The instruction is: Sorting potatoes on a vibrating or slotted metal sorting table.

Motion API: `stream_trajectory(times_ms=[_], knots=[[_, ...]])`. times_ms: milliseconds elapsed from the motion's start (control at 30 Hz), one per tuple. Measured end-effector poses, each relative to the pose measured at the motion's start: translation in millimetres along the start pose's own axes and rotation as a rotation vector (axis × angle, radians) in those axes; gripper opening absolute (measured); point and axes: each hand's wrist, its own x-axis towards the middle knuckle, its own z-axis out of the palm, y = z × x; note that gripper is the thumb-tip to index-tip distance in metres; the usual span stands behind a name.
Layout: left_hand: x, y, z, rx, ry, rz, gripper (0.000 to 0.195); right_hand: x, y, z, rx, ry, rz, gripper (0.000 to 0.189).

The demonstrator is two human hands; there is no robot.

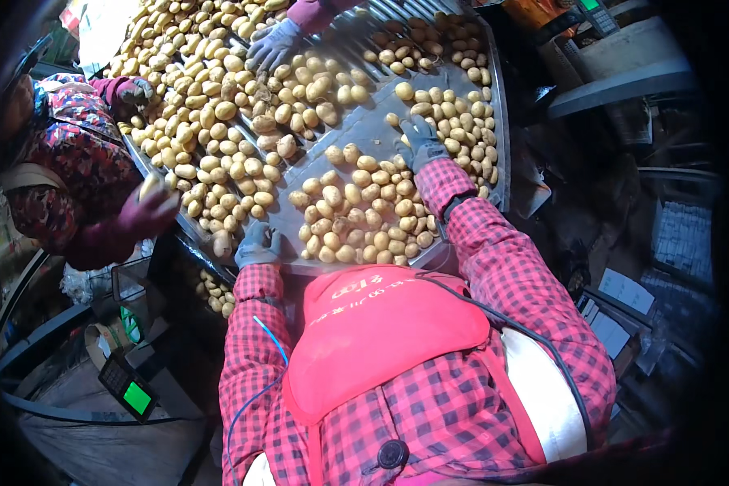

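Observation:
My left hand (pixel 259 244), in a grey work glove, rests at the near edge of the sorting table (pixel 310 176). Its fingers are bent, and whether they hold anything is hidden. Just left of it lies a larger, brownish potato (pixel 223 243). To its right is a loose group of yellow potatoes (pixel 352 194) on the flat grey sheet. My right hand (pixel 422 144), also gloved, reaches across between that group and another potato heap (pixel 462 130) along the right side. Its fingers are spread, touching potatoes, with one potato (pixel 405 140) showing by the fingers.
Metal rollers (pixel 349 51) carry many potatoes at the far side. A co-worker's gloved hand (pixel 275 45) reaches in from the top. At left, another person's gloved hand (pixel 157 197) holds a potato. Devices with green screens (pixel 137 398) stand at lower left and upper right.

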Motion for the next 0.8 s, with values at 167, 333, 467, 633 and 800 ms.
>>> stream_trajectory(times_ms=[167,333,467,633,800], knots=[[12,-7,13,-0.494,-0.046,-0.112,0.032,-4,-11,-17,-0.141,-0.043,0.128,0.057],[4,47,14,-1.346,-0.463,-0.417,0.029,-6,-8,-29,-0.158,-0.259,0.287,0.057],[-13,104,0,-1.739,-0.816,-0.236,0.036,3,-4,-24,-0.035,-0.047,0.353,0.051],[-18,147,-13,-1.877,-0.953,-0.548,0.052,-14,-81,-17,0.804,0.114,0.469,0.039],[-19,164,-17,-2.224,-1.019,-0.558,0.064,-32,-164,-52,0.739,-0.235,-0.127,0.030]])
